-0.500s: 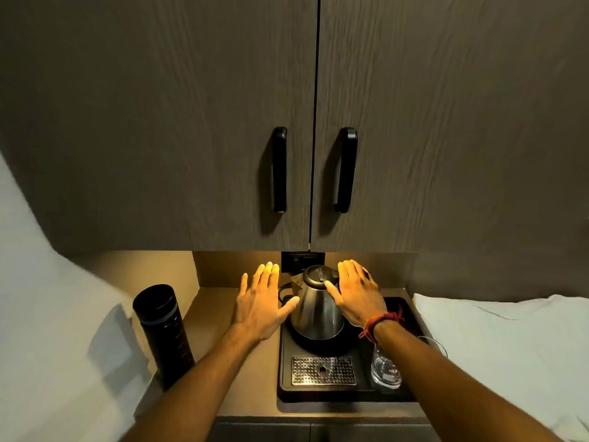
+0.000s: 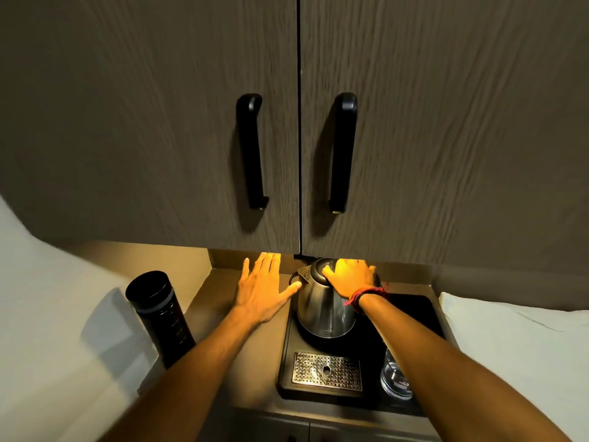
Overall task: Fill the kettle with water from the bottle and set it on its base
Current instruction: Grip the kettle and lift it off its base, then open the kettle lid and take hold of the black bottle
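A steel kettle (image 2: 325, 309) with a dark lid stands on its round black base (image 2: 314, 341) at the back of a black tray (image 2: 414, 309). My right hand (image 2: 350, 277) lies over the kettle's lid and handle side, fingers curled on it. My left hand (image 2: 264, 290) hovers flat with fingers spread just left of the kettle, thumb tip near the spout. A tall black bottle (image 2: 159, 314) with its cap on stands upright at the counter's left end.
The tray holds a perforated metal drip grate (image 2: 326, 371) at the front and a clear glass (image 2: 393, 378) at the right. Dark cabinet doors with black handles (image 2: 250, 151) hang low overhead. White fabric (image 2: 516, 346) lies to the right.
My right hand has moved from beside the kettle onto its lid and handle. The left hand has stayed flat to the left. The view has tilted slightly.
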Demonstrator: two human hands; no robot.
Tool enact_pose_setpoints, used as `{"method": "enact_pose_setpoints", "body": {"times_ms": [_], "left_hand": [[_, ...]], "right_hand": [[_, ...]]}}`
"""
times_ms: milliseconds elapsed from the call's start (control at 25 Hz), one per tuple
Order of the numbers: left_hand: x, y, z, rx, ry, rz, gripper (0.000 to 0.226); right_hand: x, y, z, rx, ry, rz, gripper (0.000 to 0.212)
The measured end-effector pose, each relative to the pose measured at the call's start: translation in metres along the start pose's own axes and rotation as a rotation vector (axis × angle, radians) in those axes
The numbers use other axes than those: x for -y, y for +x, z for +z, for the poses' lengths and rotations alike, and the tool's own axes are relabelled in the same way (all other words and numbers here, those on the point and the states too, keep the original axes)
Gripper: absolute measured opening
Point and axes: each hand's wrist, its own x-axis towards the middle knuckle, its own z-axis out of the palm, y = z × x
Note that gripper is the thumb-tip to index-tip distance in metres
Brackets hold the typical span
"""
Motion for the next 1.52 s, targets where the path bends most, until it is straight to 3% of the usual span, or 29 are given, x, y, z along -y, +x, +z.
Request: {"method": "enact_pose_setpoints", "body": {"times_ms": [120, 200, 280, 360, 440, 600, 840, 920, 1040, 1120, 1200, 1280, 1400, 1520], "left_hand": [[-0.003, 0.003, 0.001, -0.032, 0.021, 0.031, 0.094], [-0.002, 0.003, 0.003, -0.016, 0.005, 0.022, 0.094], [-0.001, 0.002, 0.004, -0.002, -0.017, 0.007, 0.094], [0.001, 0.0, 0.004, 0.006, -0.021, 0.011, 0.094], [0.003, -0.001, 0.003, 0.015, -0.02, 0.015, 0.094], [0.007, -0.003, -0.006, 0.034, -0.02, -0.001, 0.093], [0.028, -0.009, -0.036, -0.017, -0.022, -0.028, 0.085], [0.036, -0.012, -0.048, -0.078, -0.006, -0.05, 0.08], [0.05, -0.018, -0.065, -0.157, 0.05, -0.1, 0.079], [0.063, -0.023, -0.072, -0.16, 0.072, -0.144, 0.078], [0.081, -0.029, -0.076, -0.151, 0.117, -0.167, 0.077], [0.098, -0.035, -0.079, -0.122, 0.181, -0.18, 0.076], [0.122, -0.047, -0.08, -0.035, 0.239, -0.217, 0.075], [0.14, -0.059, -0.079, 0.005, 0.267, -0.242, 0.076]], "right_hand": [[-0.006, -0.002, 0.004, 0.03, 0.175, 0.063, 0.031], [-0.035, -0.002, 0.005, 0.211, 0.466, 0.242, 0.035], [-0.063, -0.002, 0.008, 0.312, 0.599, 0.364, 0.027], [-0.071, -0.004, 0.005, 0.26, 0.672, 0.413, 0.021], [-0.063, -0.001, 0.005, 0.076, 0.633, 0.311, 0.036], [-0.059, 0.004, 0.014, 0.045, 0.673, 0.223, 0.048], [-0.028, 0.01, 0.004, -0.105, 0.694, 0.083, 0.034], [-0.023, 0.012, 0.009, 0.029, 0.636, 0.05, 0.021], [-0.016, 0.015, 0.03, 0.373, 0.606, 0.23, 0.021], [0.023, 0.018, 0.03, 0.251, 0.656, 0.218, 0.027], [0.071, 0.01, 0.021, 0.108, 0.717, 0.068, 0.034], [0.08, 0.0, 0.026, 0.131, 0.732, 0.026, 0.039], [0.068, -0.014, 0.055, 0.356, 0.737, 0.179, 0.039], [0.092, -0.006, 0.066, 0.213, 0.701, 0.009, 0.048]]}}
